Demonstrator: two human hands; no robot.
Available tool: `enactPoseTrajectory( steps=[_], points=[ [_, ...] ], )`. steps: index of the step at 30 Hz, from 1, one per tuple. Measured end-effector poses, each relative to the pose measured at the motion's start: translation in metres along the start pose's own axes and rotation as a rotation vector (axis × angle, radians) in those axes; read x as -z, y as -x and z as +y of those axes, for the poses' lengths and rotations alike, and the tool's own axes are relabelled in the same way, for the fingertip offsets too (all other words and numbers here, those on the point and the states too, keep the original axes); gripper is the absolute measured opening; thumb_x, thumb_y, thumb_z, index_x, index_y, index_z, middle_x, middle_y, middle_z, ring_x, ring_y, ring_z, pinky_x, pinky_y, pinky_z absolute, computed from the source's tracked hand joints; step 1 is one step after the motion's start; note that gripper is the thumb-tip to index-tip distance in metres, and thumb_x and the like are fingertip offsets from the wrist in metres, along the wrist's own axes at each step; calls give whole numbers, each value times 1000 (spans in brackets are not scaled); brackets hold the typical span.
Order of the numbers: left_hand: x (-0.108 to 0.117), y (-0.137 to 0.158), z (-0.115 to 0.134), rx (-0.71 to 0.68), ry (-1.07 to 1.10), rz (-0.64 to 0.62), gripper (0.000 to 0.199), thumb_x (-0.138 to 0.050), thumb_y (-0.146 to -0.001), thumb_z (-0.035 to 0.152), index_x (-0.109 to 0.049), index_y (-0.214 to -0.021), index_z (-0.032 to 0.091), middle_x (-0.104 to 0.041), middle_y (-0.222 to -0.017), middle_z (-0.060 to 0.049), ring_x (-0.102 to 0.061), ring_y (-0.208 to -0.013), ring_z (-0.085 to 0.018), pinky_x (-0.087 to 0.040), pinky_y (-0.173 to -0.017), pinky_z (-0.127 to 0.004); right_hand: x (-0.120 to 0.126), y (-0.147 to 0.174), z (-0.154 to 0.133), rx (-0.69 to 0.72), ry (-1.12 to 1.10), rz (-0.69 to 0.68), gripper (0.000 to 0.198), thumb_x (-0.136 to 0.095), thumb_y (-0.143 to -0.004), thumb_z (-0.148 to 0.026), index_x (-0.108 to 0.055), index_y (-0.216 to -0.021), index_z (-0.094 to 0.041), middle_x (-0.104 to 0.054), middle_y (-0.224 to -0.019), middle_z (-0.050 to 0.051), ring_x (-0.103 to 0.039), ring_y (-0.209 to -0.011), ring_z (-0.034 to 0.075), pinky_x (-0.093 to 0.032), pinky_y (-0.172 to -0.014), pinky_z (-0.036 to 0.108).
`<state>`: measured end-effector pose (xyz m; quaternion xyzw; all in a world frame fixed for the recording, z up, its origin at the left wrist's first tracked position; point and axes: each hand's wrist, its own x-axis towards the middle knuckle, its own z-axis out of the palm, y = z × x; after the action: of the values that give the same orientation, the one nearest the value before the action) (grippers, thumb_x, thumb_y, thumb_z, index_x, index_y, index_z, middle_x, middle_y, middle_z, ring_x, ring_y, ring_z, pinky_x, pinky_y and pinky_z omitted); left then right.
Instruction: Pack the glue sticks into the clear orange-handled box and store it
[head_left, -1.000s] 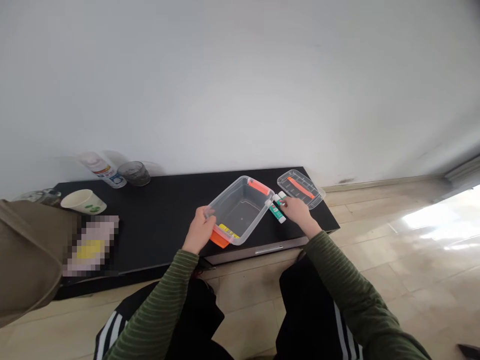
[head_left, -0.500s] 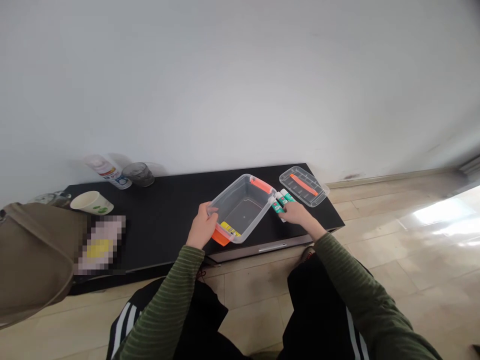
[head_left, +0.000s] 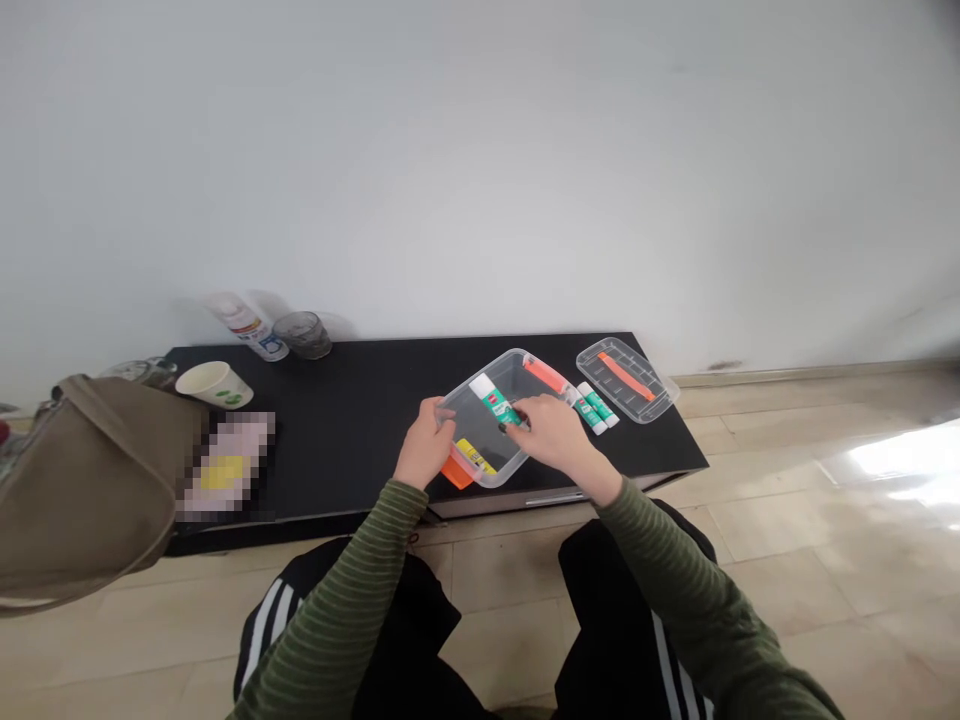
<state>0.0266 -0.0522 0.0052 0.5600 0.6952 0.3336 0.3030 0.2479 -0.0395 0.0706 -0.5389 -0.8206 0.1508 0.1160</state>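
My left hand [head_left: 425, 442] grips the left wall of a clear plastic box [head_left: 499, 478] with orange clips. Over the box's opening, my right hand [head_left: 553, 432] pinches a green and white glue stick [head_left: 493, 399], its white end pointing up and left. A yellow tube-shaped item [head_left: 476, 457] lies inside the box near the front wall. Two more green and white glue sticks [head_left: 591, 408] lie side by side just right of the box. Beyond them rests the clear lid [head_left: 651, 398] with its orange handle [head_left: 627, 377].
All this stands on a low black cabinet [head_left: 360, 430] against a white wall. Toward its left end are a spray can [head_left: 251, 328], a glass [head_left: 303, 336], a paper cup [head_left: 215, 385], a blurred pink packet [head_left: 229, 465] and a brown bag [head_left: 90, 490].
My right hand has picked up one of the glue sticks beside the box and carried it left, over the opening. My left hand keeps its hold on the box.
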Motion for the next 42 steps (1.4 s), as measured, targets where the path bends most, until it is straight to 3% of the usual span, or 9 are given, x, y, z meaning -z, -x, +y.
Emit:
enactPoseTrajectory(
  steps=[6,17,20,24,29,31,36,39,42],
  points=[
    [3,4,9,30,-31,1,40,-47,-84,23,-49,-124,22,-70,-121,-7,-66,-106,-23,-47,-93,-36,-19,-33,-22,-79,240,-412,35,-65,-81,-39,-75,-105,-16,-74,-109,17,-70,-100,32,-53,-78,37],
    [5,6,12,26,-40,-24,43,-46,-83,22,-49,-126,22,-69,-122,-7,-67,-98,-23,-49,-90,-38,-35,-51,-36,26,373,-733,43,-68,-76,-14,-71,-120,-16,-71,-121,18,-68,-111,31,-55,-87,39],
    [5,5,14,26,-52,-24,41,-46,-84,23,-49,-125,23,-70,-122,-7,-66,-105,-24,-48,-93,-38,-35,-46,-34,25,325,-615,34,-62,-82,-13,-73,-115,-18,-72,-118,16,-69,-109,29,-55,-84,37],
    [5,4,15,36,-58,-31,41,-46,-85,24,-49,-126,23,-69,-122,-7,-65,-107,-25,-48,-93,-38,-28,-37,-17,51,139,-235,33,-49,-93,-21,-72,-117,-28,-73,-117,7,-69,-107,25,-54,-85,34],
    [4,2,14,64,-48,-34,44,-46,-85,24,-47,-129,22,-69,-125,-8,-65,-108,-26,-48,-95,-39,6,-24,48,-8,-165,374,39,-39,-96,-18,-68,-122,-21,-72,-119,6,-67,-107,19,-50,-94,30],
    [4,2,14,67,-42,-36,45,-46,-85,24,-46,-129,22,-68,-125,-8,-64,-110,-26,-47,-96,-39,17,-20,81,-154,-170,450,39,-39,-95,-18,-67,-123,-19,-73,-115,8,-67,-103,20,-50,-93,31],
    [4,1,12,56,-34,-35,44,-46,-85,24,-47,-129,22,-69,-124,-7,-64,-110,-25,-46,-98,-38,13,-14,136,-500,64,47,35,-54,-89,-18,-70,-119,-22,-72,-117,10,-65,-110,24,-49,-92,32],
    [3,-1,9,51,-33,-33,44,-46,-85,24,-47,-129,22,-69,-123,-7,-64,-109,-24,-46,-97,-38,2,-13,141,-575,179,-171,31,-59,-86,-20,-72,-115,-22,-70,-120,13,-65,-112,27,-49,-86,33],
    [3,-2,7,48,-36,-31,44,-47,-85,25,-47,-129,23,-69,-123,-7,-64,-110,-24,-46,-97,-38,-10,-11,137,-588,247,-262,26,-60,-88,-26,-72,-110,-20,-70,-118,15,-66,-110,29,-50,-84,36]
  ],
)
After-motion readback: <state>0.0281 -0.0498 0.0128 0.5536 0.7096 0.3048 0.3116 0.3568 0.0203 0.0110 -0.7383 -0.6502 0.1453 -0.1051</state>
